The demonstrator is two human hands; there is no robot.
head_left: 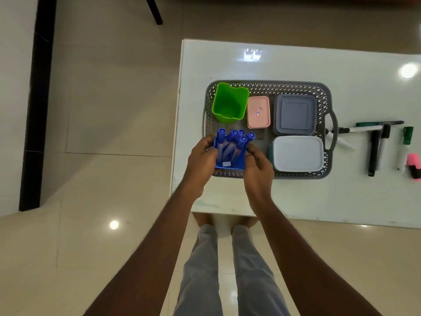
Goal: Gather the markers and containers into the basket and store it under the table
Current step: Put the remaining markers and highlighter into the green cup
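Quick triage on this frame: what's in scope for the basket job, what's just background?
Task items:
- grey basket
- blue cup of blue markers, held by left hand and right hand
- green cup
- pink box, grey box, white-lidded box
- loose markers and pink highlighter on the table

Background:
- dark furniture leg
- tiled floor

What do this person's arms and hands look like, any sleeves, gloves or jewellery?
Both forearms are bare, with no sleeves in view. The left hand and right hand wear no gloves, and no watch or ring is visible. Below them, light grey trousers cover the legs.
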